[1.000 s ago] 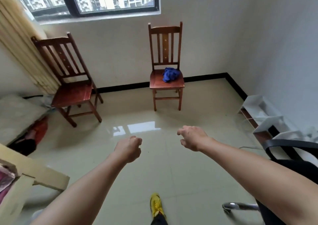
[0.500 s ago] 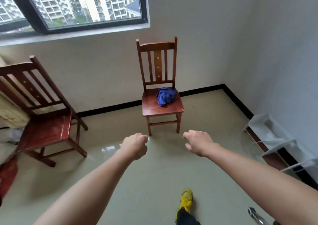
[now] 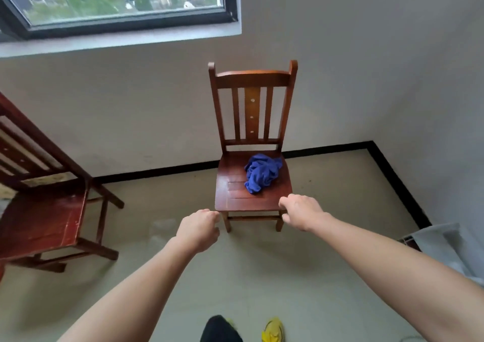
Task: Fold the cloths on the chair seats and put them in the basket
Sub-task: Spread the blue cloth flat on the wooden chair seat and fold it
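Observation:
A crumpled blue cloth [image 3: 262,172] lies on the right rear part of the seat of a wooden chair [image 3: 235,195] that stands against the far wall. My left hand [image 3: 199,228] is held out in front of the seat's front left corner, fingers curled into a loose fist with nothing in it. My right hand [image 3: 301,211] hovers at the seat's front right corner, fingers curled down and holding nothing. Neither hand touches the cloth. No basket is in view.
A second wooden chair [image 3: 44,218] stands at the left, its seat bare. A window [image 3: 117,1] sits above on the far wall. A grey and white object [image 3: 445,245] lies low by the right wall. My yellow shoe [image 3: 273,330] shows at the bottom.
I have moved closer to the chair with the blue cloth, which now looks larger and nearer. Both hands stayed curled and now reach the front edge of the seat.

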